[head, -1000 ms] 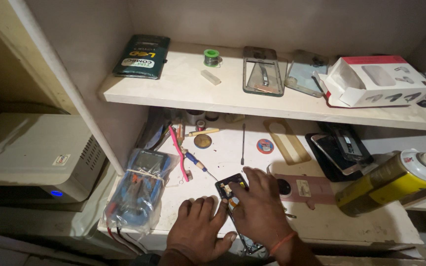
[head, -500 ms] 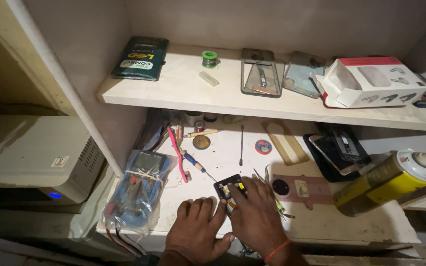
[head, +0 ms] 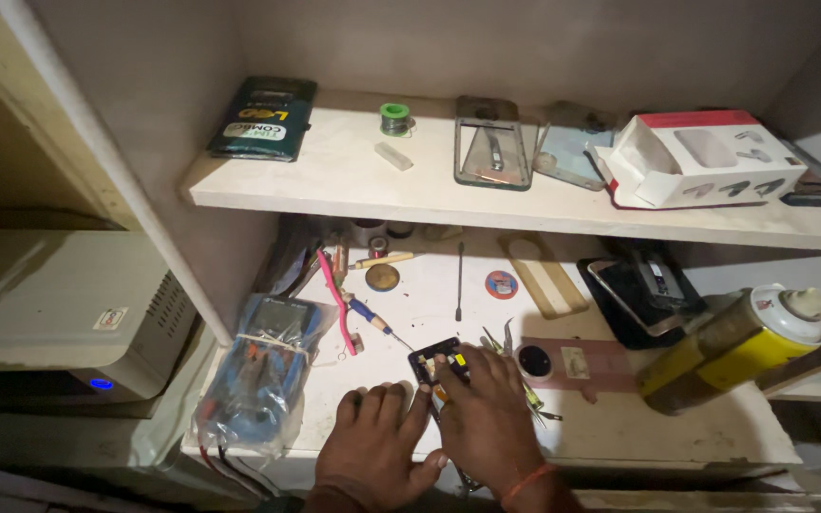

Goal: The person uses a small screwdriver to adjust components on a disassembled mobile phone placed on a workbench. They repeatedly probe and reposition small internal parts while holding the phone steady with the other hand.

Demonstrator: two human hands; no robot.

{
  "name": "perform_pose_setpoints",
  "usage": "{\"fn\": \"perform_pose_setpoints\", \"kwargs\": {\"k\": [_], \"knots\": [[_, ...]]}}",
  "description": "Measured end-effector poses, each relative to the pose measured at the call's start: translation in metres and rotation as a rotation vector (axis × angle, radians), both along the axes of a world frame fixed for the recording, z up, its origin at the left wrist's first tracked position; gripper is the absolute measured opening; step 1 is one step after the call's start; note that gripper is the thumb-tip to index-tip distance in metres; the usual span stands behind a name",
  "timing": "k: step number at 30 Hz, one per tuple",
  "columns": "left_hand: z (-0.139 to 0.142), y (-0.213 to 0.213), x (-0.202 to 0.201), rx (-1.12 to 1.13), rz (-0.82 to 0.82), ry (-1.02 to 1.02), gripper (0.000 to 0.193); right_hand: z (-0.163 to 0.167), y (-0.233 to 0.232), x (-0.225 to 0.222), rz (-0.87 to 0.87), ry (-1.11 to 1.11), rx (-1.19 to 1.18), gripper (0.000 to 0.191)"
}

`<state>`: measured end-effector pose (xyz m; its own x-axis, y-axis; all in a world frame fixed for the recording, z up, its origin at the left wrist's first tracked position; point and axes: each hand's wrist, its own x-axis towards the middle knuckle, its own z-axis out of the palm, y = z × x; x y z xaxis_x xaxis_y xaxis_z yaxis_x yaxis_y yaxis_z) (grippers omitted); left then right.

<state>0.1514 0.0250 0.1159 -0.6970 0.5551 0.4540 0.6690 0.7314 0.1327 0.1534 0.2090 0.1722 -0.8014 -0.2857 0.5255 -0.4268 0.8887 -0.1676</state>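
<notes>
Both hands down on the bench. Right hand (head: 486, 418) presses the small black board (head: 437, 361), fingers spread over it; left hand (head: 377, 446) flat beside, holding nothing. Screwdriver (head: 368, 312) and tweezers (head: 510, 356) lie unused; work looks mid-way

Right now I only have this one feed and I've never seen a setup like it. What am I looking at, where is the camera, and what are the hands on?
There is no machine here: a person works with two bare hands, and the one camera sits on their head, looking down at a small workbench with a shelf above.

The left hand lies flat on the white bench top. The right hand presses its fingers on a small black phone part; neither hand grips anything.

Near them lie tweezers, a blue-handled screwdriver, a bagged multimeter and a yellow spray can. The shelf holds a solder spool, phone glass panels and a white and red box.
</notes>
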Motion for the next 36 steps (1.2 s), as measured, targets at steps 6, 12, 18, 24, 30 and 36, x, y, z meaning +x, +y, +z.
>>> {"fn": "perform_pose_setpoints", "kwargs": {"k": [6, 12, 18, 24, 30, 36], "knots": [[-0.0053, 0.002, -0.0035, -0.022, 0.001, 0.054, 0.082, -0.0035, 0.0033, 0.0011, -0.001, 0.013, -0.019, 0.05], [-0.0103, 0.002, -0.0044, -0.034, 0.006, 0.032, 0.082, -0.0045, 0.0038, 0.0011, -0.013, -0.02, -0.012, 0.051], [-0.0075, 0.0019, -0.0051, -0.061, 0.004, 0.016, 0.082, -0.0038, 0.0042, 0.0013, -0.009, -0.042, -0.033, 0.051], [-0.0063, 0.0022, -0.0064, -0.085, 0.002, -0.023, 0.084, -0.0036, 0.0046, 0.0015, -0.009, -0.059, -0.046, 0.053], [-0.0057, 0.0023, -0.0045, -0.064, 0.002, 0.025, 0.082, -0.0036, 0.0051, 0.0032, -0.027, -0.046, -0.066, 0.049], [-0.0042, 0.0044, -0.0034, -0.042, 0.009, 0.029, 0.081, -0.0089, 0.0087, 0.0028, -0.023, -0.039, -0.14, 0.043]]}}
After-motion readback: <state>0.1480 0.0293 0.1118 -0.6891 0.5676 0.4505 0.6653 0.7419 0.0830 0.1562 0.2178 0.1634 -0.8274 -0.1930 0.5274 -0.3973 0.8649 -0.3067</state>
